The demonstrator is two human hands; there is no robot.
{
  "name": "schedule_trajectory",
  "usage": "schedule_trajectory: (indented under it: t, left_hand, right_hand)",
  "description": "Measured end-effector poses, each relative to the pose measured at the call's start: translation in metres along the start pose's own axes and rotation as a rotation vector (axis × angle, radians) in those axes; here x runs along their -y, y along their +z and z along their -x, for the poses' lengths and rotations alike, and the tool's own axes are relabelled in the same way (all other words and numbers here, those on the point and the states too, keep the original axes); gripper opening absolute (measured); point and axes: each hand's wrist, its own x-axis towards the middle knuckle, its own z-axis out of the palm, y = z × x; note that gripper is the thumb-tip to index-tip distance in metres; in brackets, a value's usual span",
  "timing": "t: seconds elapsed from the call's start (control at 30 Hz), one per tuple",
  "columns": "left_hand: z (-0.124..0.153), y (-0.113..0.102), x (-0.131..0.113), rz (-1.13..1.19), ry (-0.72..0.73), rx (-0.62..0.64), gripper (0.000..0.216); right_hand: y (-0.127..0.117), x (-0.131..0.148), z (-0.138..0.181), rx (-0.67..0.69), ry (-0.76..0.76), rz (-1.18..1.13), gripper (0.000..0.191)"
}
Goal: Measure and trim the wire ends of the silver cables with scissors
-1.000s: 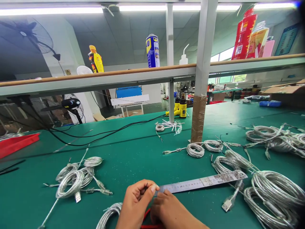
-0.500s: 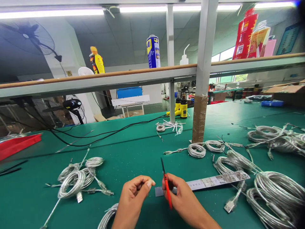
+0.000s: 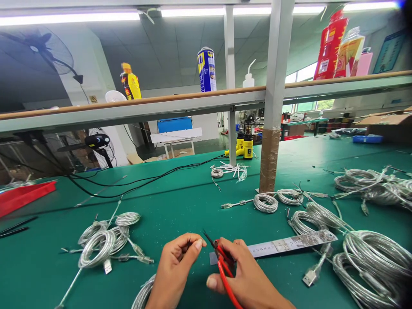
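My left hand (image 3: 178, 266) is closed in a pinch, thumb tip against forefinger. A small dark bit shows between its fingers, too small to name. Beside that wrist lies a coil of clear-jacketed silver cable (image 3: 143, 293), partly hidden by the arm. My right hand (image 3: 246, 272) grips red-handled pliers (image 3: 224, 274), whose handles are spread apart. Their slim, dark, pointed jaws reach up and left, close to my left fingertips. Under and behind my right hand a steel ruler (image 3: 283, 245) lies slanted on the green table (image 3: 180, 206), its left end partly covered.
Several coiled USB cables (image 3: 98, 249) lie at left, and larger cable coils (image 3: 376, 262) at right. A taped post (image 3: 269, 161) rises from the table. Yellow tools (image 3: 247, 148) stand behind it. Overhead runs a shelf (image 3: 180, 99) with a blue spray can (image 3: 206, 71).
The pliers have turned from nearly upright to leaning left, and their handles have spread. Their tips are now nearer my left fingers. My left hand has shifted slightly left.
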Motion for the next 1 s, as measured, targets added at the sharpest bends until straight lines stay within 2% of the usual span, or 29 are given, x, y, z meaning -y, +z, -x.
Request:
schedule_trajectory:
  t: [0.33,0.73,1.0]
  left_hand:
    - [0.0018,-0.0009,-0.0007,-0.013,0.028,0.022,0.020]
    - [0.0015,0.0009,-0.0031,-0.029,0.027,0.029,0.023]
    - [0.0018,-0.0003,0.0005,-0.063,0.042,0.048,0.024]
  right_hand:
    - [-0.0014,-0.0003,-0.0020,-0.002,-0.048,0.099,0.042]
    - [-0.0017,-0.0028,-0.0026,-0.071,-0.093,0.135,0.043]
    - [0.0000,-0.0053,-0.0034,-0.072,-0.094,0.155,0.044]
